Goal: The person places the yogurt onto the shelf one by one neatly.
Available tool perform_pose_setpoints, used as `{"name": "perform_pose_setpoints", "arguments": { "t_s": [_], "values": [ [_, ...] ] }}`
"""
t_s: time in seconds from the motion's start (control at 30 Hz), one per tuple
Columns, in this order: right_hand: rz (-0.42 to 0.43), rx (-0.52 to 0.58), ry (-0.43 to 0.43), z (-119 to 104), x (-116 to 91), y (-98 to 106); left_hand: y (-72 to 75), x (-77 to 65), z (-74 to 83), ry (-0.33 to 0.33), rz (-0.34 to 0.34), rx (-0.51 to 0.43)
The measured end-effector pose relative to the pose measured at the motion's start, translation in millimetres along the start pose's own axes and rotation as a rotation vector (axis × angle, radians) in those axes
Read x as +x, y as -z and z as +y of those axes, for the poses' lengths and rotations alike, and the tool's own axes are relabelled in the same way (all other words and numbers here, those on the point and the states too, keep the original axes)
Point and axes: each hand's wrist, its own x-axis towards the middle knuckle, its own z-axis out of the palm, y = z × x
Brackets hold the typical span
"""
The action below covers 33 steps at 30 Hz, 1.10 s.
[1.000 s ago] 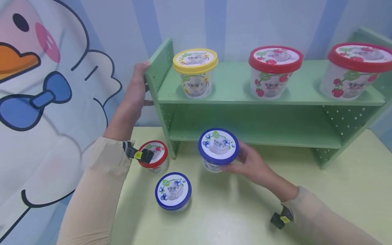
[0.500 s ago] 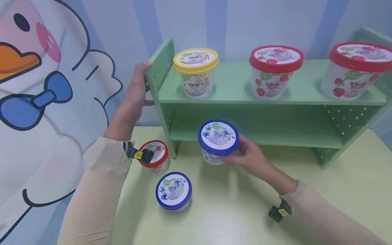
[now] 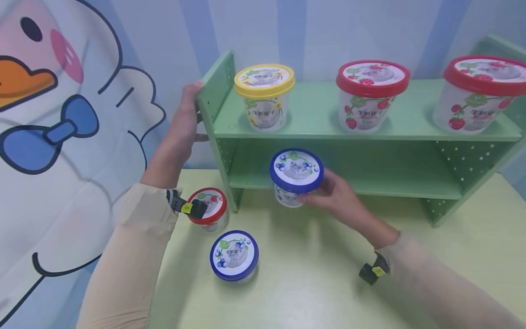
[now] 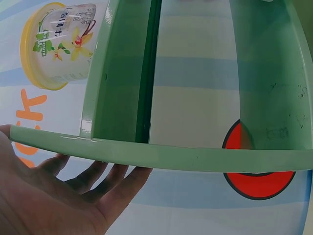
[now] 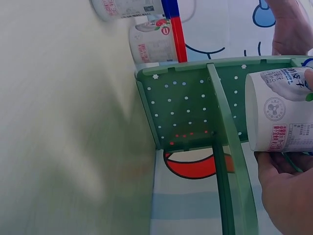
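Observation:
My right hand point(image 3: 339, 196) grips a white tub with a blue lid and blueberry print point(image 3: 297, 176). Thumb and fingers hold its side, and it is raised off the table in front of the lower shelf board, nearly upright. In the right wrist view the same tub point(image 5: 279, 112) shows close to the shelf's boards. My left hand point(image 3: 181, 121) rests against the outer left side of the green shelf point(image 3: 349, 167); in the left wrist view its fingers point(image 4: 120, 191) extend to touch the side panel, with the thumb at the panel's top edge.
On the top board stand a yellow-lidded tub point(image 3: 265, 98) and two red-lidded tubs point(image 3: 371, 98) point(image 3: 478, 96). A red-lidded tub point(image 3: 211, 210), partly behind the left wrist camera, and another blue-lidded tub point(image 3: 234, 256) stand on the table point(image 3: 304, 283). A cartoon-printed wall is behind.
My right hand has raised the blue-lidded tub from low over the table to the level of the lower shelf board. The left hand stays on the shelf's side.

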Motion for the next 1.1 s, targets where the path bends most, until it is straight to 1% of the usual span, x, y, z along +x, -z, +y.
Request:
{"name": "perform_pose_setpoints", "arguments": {
  "t_s": [0.2, 0.33, 0.57, 0.73, 0.87, 1.1],
  "values": [
    [0.025, -0.013, -0.033, 0, 5, 3, -0.1, 0.4, -0.5, 0.01, 0.007, -0.004],
    [0.02, -0.038, -0.061, -1, 7, 5, 0.2, 0.0, -0.6, 0.016, 0.006, 0.001],
    [0.011, -0.04, -0.065, -3, 14, 6, 0.4, -0.7, -0.2, 0.008, 0.003, -0.004],
    [0.004, -0.078, -0.075, -5, 20, 5, 1.3, -1.6, 0.0, 0.011, 0.006, 0.007],
    [-0.001, -0.088, -0.086, -7, 24, 4, 1.3, -1.1, 0.1, 0.023, 0.008, -0.003],
    [0.0, -0.129, -0.108, -5, 31, 3, 1.3, -0.2, 0.2, 0.025, -0.001, -0.029]
  ]
}}
